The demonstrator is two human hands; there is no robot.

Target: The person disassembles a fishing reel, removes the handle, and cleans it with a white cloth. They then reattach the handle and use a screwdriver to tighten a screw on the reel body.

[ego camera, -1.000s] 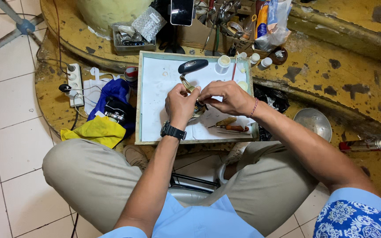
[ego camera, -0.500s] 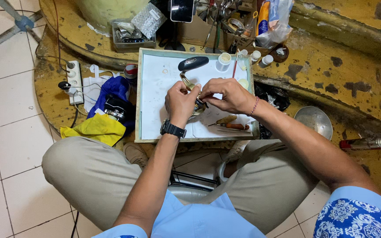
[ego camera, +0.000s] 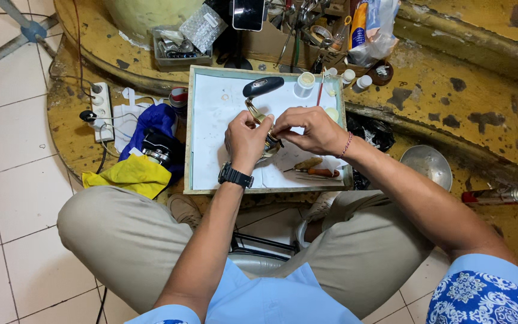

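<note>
Both hands meet over a white-lined work tray (ego camera: 211, 129). My left hand (ego camera: 246, 139), with a black wristwatch below it, grips a wristwatch with a gold metal band (ego camera: 258, 115); the watch body is mostly hidden between the hands. My right hand (ego camera: 308, 127) has its fingers pinched together on the same watch from the right. Whether it also holds a small tool cannot be made out. Wooden-handled tools (ego camera: 313, 169) lie on the tray just below the right wrist.
A black magnifier (ego camera: 263, 86) and small white bottles (ego camera: 304, 84) stand at the tray's far edge. A power strip (ego camera: 100, 110), blue cloth (ego camera: 157, 120) and yellow cloth (ego camera: 128, 175) lie left. A metal bowl (ego camera: 427, 166) sits right. Cluttered tools line the back.
The hands have stayed together on the watch over the tray, with only slight finger shifts. Nothing was picked up or put down.
</note>
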